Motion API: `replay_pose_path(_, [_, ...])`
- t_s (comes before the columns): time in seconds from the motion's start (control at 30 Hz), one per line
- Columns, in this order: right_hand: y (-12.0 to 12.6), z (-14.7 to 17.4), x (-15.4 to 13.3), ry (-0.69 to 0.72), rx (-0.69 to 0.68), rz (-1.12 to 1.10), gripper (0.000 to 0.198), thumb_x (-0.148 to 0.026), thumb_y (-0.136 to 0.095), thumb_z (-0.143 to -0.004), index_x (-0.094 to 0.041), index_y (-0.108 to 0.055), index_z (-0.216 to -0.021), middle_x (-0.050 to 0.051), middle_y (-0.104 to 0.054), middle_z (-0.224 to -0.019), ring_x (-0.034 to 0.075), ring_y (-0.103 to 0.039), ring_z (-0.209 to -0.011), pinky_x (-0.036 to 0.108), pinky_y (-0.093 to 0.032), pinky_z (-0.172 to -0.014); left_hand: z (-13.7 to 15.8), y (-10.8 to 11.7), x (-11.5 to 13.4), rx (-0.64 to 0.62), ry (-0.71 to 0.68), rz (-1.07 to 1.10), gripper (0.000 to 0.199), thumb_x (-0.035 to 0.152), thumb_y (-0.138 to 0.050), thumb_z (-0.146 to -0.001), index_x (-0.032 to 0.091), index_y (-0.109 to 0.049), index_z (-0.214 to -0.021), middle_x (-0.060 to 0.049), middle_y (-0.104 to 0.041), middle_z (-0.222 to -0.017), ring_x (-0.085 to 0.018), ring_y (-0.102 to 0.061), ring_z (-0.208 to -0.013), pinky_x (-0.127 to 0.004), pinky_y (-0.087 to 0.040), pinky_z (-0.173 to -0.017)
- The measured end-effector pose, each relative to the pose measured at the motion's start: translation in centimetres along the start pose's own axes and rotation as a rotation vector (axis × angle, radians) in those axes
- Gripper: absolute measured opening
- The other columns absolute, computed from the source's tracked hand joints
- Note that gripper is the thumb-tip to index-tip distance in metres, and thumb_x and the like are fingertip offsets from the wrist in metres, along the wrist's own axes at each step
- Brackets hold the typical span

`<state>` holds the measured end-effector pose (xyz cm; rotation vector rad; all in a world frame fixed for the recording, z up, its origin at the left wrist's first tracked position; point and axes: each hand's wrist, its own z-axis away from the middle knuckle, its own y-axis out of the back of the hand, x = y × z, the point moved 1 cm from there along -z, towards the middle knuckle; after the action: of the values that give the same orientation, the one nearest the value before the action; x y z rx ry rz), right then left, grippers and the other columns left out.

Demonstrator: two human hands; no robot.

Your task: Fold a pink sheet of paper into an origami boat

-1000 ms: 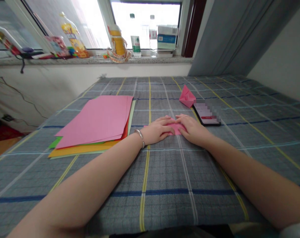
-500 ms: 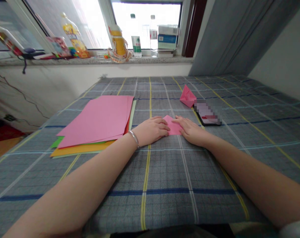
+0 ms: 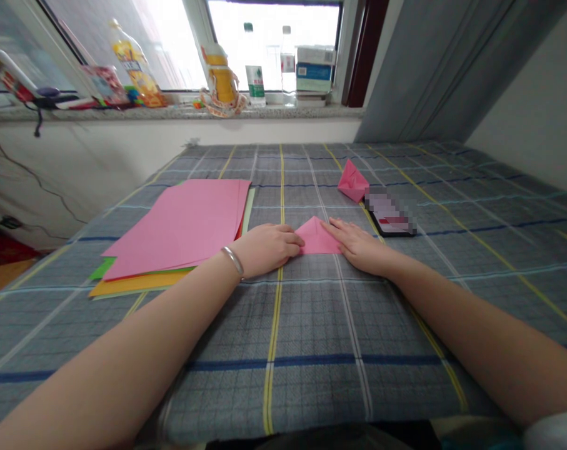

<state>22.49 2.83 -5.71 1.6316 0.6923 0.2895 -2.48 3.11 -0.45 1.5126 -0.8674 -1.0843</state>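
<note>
A small pink folded paper lies flat in front of me, peaked at the top with a straight lower edge. My left hand, with a silver bangle at the wrist, rests palm down at the paper's left corner. Its fingers are extended and slightly bent, with the tips touching that corner. Across the right side of the paper lies my right hand, flat, with its fingers stretched out and covering the right corner. A folded pink paper shape stands farther back to the right.
A phone with a blurred screen lies right of the paper shape. On the left is a stack of coloured sheets, pink on top. Plaid cloth covers the surface. Bottles and boxes line the windowsill.
My left hand has slid left along the pink paper to its corner, uncovering more of the left side. My right hand stays almost in place.
</note>
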Motion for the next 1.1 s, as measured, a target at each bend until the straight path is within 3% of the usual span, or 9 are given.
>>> replay_pose_path(0.47, [0.1, 0.0, 0.1, -0.014, -0.040, 0.000, 0.063, -0.017, -0.031, -0.093, -0.033, -0.008, -0.150, 0.003, -0.022, -0.154, 0.024, -0.023, -0.140, 0.050, -0.027, -0.112, 2.5, 0.6, -1.0, -0.051, 0.051, 0.068, 0.024, 0.019, -0.046, -0.089, 0.020, -0.068, -0.100, -0.003, -0.065, -0.113, -0.018, -0.055, -0.105, -0.032, -0.041, -0.096])
replay_pose_path(0.53, [0.1, 0.0, 0.2, -0.019, -0.058, 0.005, 0.063, -0.017, -0.030, -0.093, -0.034, -0.009, -0.149, 0.002, -0.020, -0.155, 0.025, -0.022, -0.140, 0.051, -0.026, -0.112, 2.5, 0.8, -0.9, -0.066, 0.073, 0.053, 0.023, 0.018, -0.049, -0.087, 0.022, -0.069, -0.097, -0.002, -0.066, -0.111, -0.018, -0.056, -0.105, -0.034, -0.037, -0.101])
replay_pose_path(0.67, [0.4, 0.1, 0.0, -0.038, -0.090, 0.017, 0.059, -0.017, -0.028, -0.094, -0.035, -0.015, -0.149, 0.002, -0.019, -0.155, 0.026, -0.022, -0.140, 0.051, -0.026, -0.111, 2.8, 1.4, -0.9, -0.053, 0.151, 0.005, 0.023, 0.015, -0.056, -0.078, 0.027, -0.070, -0.091, 0.003, -0.068, -0.105, -0.019, -0.054, -0.108, -0.046, -0.017, -0.113])
replay_pose_path(0.73, [0.5, 0.1, 0.0, -0.040, -0.100, 0.014, 0.059, -0.018, -0.028, -0.094, -0.035, -0.016, -0.149, 0.002, -0.019, -0.155, 0.026, -0.021, -0.140, 0.051, -0.025, -0.112, 3.1, 1.7, -1.0, -0.066, 0.171, 0.011, 0.023, 0.013, -0.056, -0.075, 0.027, -0.070, -0.087, 0.004, -0.069, -0.103, -0.019, -0.055, -0.106, -0.047, -0.014, -0.114])
replay_pose_path(0.97, [0.8, 0.3, 0.4, -0.054, -0.150, -0.009, 0.061, -0.016, -0.031, -0.091, -0.031, -0.018, -0.149, 0.003, -0.017, -0.155, 0.024, -0.017, -0.141, 0.050, -0.020, -0.114, 3.4, 1.6, -1.4, -0.098, 0.191, 0.061, 0.018, 0.015, -0.052, -0.075, 0.021, -0.068, -0.081, 0.001, -0.069, -0.097, -0.018, -0.058, -0.098, -0.039, -0.030, -0.106])
replay_pose_path(1.1, [0.7, 0.4, 1.0, -0.061, -0.168, -0.041, 0.060, -0.019, -0.032, -0.091, -0.023, -0.018, -0.149, 0.006, -0.019, -0.155, 0.021, -0.015, -0.142, 0.047, -0.018, -0.115, 3.1, 0.6, -1.5, -0.045, 0.349, 0.125, 0.020, 0.018, -0.046, -0.084, 0.019, -0.065, -0.090, -0.002, -0.067, -0.087, -0.017, -0.060, -0.086, -0.036, -0.041, -0.094])
